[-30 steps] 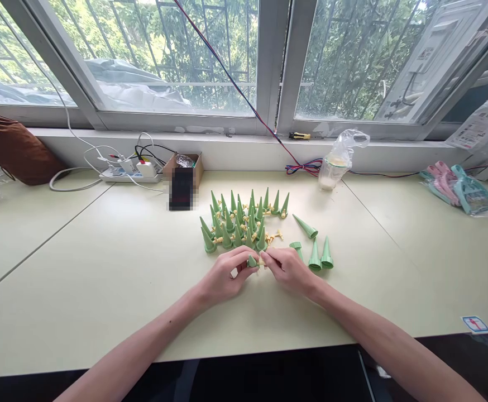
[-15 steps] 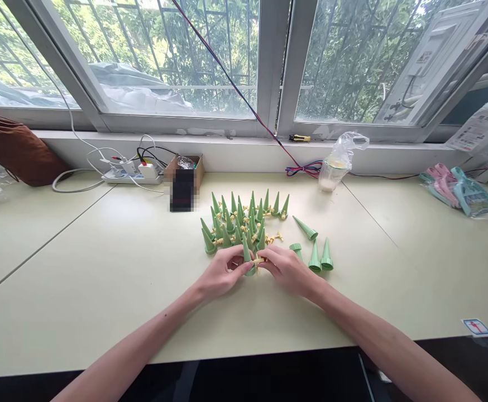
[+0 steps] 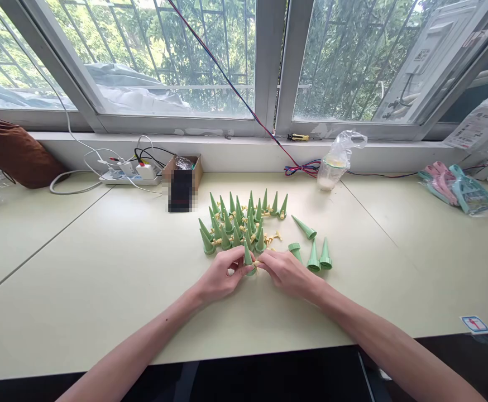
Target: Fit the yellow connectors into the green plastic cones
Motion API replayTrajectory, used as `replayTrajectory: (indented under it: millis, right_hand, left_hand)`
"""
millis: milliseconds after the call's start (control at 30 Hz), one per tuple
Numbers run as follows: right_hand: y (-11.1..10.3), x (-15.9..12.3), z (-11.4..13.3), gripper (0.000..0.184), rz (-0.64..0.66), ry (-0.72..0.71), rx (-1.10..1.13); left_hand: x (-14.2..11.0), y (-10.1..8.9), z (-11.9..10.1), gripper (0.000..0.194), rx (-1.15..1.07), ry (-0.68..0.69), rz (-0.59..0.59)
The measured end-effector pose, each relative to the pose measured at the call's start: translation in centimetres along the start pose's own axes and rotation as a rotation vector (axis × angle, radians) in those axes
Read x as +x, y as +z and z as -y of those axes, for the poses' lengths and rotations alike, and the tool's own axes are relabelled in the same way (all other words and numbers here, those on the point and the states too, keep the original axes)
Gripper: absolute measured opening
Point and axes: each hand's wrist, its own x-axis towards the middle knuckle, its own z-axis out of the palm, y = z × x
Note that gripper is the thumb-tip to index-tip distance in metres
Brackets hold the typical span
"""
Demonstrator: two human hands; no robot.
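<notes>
My left hand [image 3: 226, 273] is closed around the base of a green plastic cone [image 3: 248, 257], which stands upright near the front of the group. Pinched in my right hand [image 3: 283, 269] is a small yellow T-shaped valve [image 3: 256, 263], touching the cone's side low down; how deep it sits in the cone is hidden by my fingers. Just beyond my hands stand several green cones [image 3: 228, 223] in rows, with yellow valves at their bases. Loose yellow valves [image 3: 270, 240] lie right of the group.
Right of my right hand, two cones [image 3: 313, 258] stand, one cone [image 3: 304, 228] lies on its side, and another [image 3: 295, 250] is tilted base up. Behind are a small cardboard box [image 3: 196, 163], a power strip [image 3: 118, 177] and a bagged cup [image 3: 331, 173]. The table [image 3: 101, 312] ends in front of me.
Both hands stay at the same cone. My right fingers have closed further over the yellow valve, so less of it shows. The whole view has shifted very slightly.
</notes>
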Motion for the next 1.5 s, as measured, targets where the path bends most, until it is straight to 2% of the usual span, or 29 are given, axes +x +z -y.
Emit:
replayTrajectory:
  millis: [300,400,533,700,1000,1133,1500]
  right_hand:
    - [0.0,0.0,0.2,0.03,-0.021,0.053,0.146]
    - [-0.1,0.1,0.2,0.031,-0.035,0.073,0.153]
    - [-0.1,0.3,0.4,0.031,-0.076,0.096,0.168]
    - [-0.1,0.3,0.7,0.013,-0.174,0.077,0.239]
    - [0.3,0.2,0.2,0.014,-0.23,0.018,0.27]
    - [0.4,0.2,0.1,0.012,-0.255,-0.003,0.256]
    - [0.3,0.1,0.0,0.017,-0.234,-0.011,0.177]
  left_hand:
    - [-0.3,0.3,0.3,0.012,0.038,0.188,-0.038]
    - [-0.2,0.3,0.3,0.012,0.045,0.207,-0.061]
    - [0.0,0.3,0.1,0.012,0.027,0.158,-0.103]
    - [0.2,0.0,-0.5,0.014,-0.052,0.012,-0.118]
    - [0.4,-0.3,-1.0,0.029,-0.34,-0.173,-0.064]
    - [0.3,-0.3,-0.9,0.028,-0.332,-0.153,-0.055]
    - [0.1,0.0,-0.2,0.015,-0.038,-0.027,-0.088]
